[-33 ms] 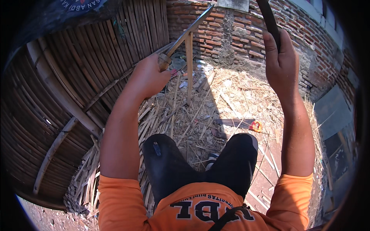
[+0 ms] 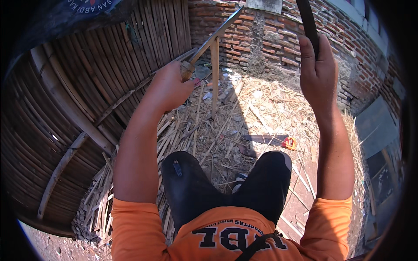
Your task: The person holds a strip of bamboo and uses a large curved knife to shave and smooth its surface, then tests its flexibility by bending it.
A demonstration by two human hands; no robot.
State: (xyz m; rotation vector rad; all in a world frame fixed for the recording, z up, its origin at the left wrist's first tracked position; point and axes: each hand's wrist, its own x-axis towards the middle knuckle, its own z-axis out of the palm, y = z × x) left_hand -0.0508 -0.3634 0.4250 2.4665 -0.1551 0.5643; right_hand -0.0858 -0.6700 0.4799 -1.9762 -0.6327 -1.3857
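My left hand (image 2: 167,89) is closed round the wooden handle of a machete (image 2: 216,32), whose long blade slants up and to the right. A narrow bamboo strip (image 2: 214,76) meets the blade partway along and hangs down from it, nearly upright; whether the edge has cut into it I cannot tell. Raised on the right, my right hand (image 2: 319,74) grips a dark, slightly curved bar (image 2: 308,21), its thumb lying along the bar. The bar's upper end runs out of the picture, so its kind does not show.
A slatted bamboo wall (image 2: 100,65) rises close on the left, with a brick wall (image 2: 278,52) ahead. Split bamboo strips (image 2: 102,195) lie heaped beside my left leg. Shavings (image 2: 270,104) and a red-and-yellow packet (image 2: 288,142) litter the ground. Grey panels (image 2: 376,126) lean at right.
The dark bar has shifted slightly to the right with my right hand. The machete and bamboo strip have moved a touch to the right; both grips stay the same.
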